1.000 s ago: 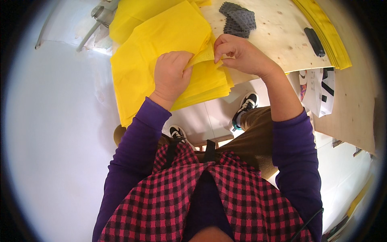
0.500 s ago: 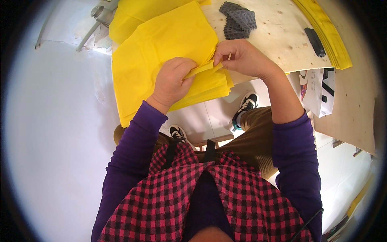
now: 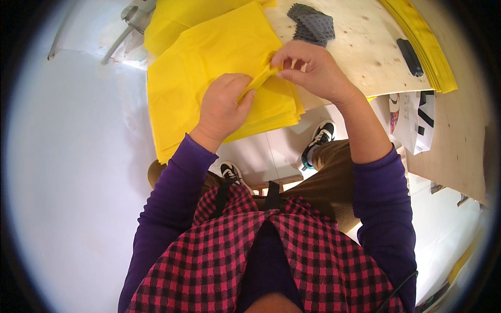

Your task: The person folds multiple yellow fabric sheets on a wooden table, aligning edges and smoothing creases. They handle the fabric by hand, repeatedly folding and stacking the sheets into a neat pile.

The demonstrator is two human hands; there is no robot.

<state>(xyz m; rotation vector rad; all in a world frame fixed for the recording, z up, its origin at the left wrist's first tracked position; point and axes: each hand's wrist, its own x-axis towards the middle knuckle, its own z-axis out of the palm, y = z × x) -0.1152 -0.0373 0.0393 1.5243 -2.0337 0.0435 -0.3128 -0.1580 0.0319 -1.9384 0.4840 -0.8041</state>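
Observation:
Yellow fabric sheets [image 3: 209, 52] lie in a loose stack near the table's front left edge, their layered edges hanging over it. My left hand [image 3: 224, 104] is closed on the near edge of the top yellow fabric sheet, thumb against curled fingers. Just to the right and a little farther off, my right hand [image 3: 308, 70] pinches the same sheet's corner, which is folded up into a narrow strip between both hands. The right fingertips partly hide that corner.
A grey textured cloth [image 3: 312, 25] lies beyond my right hand on the wooden table [image 3: 360, 47]. Farther right are a black oblong object [image 3: 409, 56] and a long yellow fabric pile [image 3: 422, 39]. A white printed bag [image 3: 417, 122] hangs below the edge. A white wall [image 3: 78, 156] stands left.
My right hand has lifted slightly up and left, with its fingers rearranged at the corner. The folded strip now points more steeply away from me. My left hand keeps its hold.

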